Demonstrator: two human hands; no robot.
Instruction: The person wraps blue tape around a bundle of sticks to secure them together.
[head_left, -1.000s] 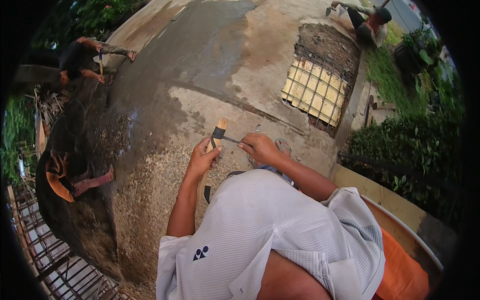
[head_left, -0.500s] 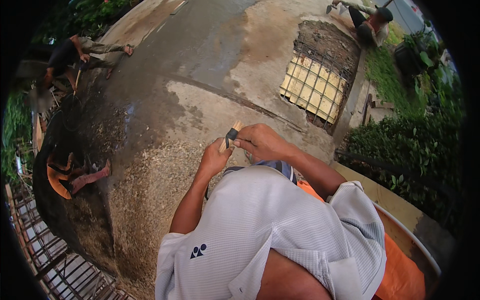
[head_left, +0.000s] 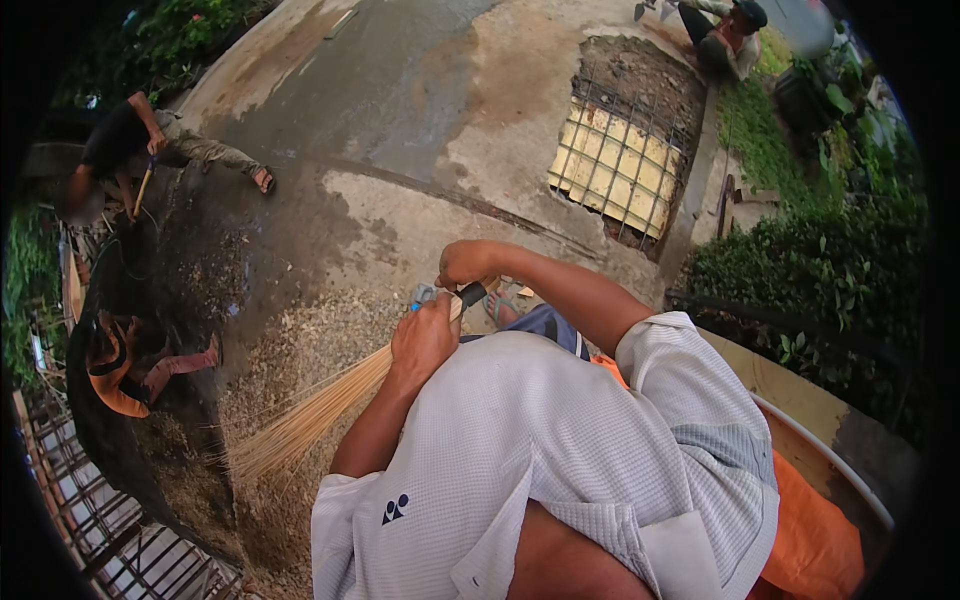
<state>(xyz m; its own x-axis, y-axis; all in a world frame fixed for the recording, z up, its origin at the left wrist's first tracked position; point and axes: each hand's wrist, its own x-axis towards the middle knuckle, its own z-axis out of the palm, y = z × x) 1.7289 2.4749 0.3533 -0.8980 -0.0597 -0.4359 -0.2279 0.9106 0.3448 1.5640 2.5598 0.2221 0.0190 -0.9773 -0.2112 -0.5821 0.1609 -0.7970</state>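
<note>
A stick broom [head_left: 325,405] of thin pale bristles slants from the middle down to the left, its bristles fanned out over the gravel. My left hand [head_left: 424,338] is wrapped round its narrow end. Black binding [head_left: 471,294] circles the broom just beyond that hand. Close above the binding, my right hand [head_left: 467,263] is closed with its fingers bent down; what they pinch, if anything, is hidden. Beside my left hand shows a small blue and grey thing [head_left: 424,297] that I cannot make out.
Gravel [head_left: 285,335] and dark wet ground lie left of me. Ahead, a steel mesh [head_left: 625,165] covers a broken-out pit. One person [head_left: 130,135] bends with a long-handled tool; another [head_left: 120,370] crouches nearer, and a third [head_left: 728,45] is far right. Shrubs [head_left: 810,275] line the right.
The broom has turned, so its bristles now point down to the left. My right hand has left the black binding, moving left and slightly up. The people on the left have shifted posture.
</note>
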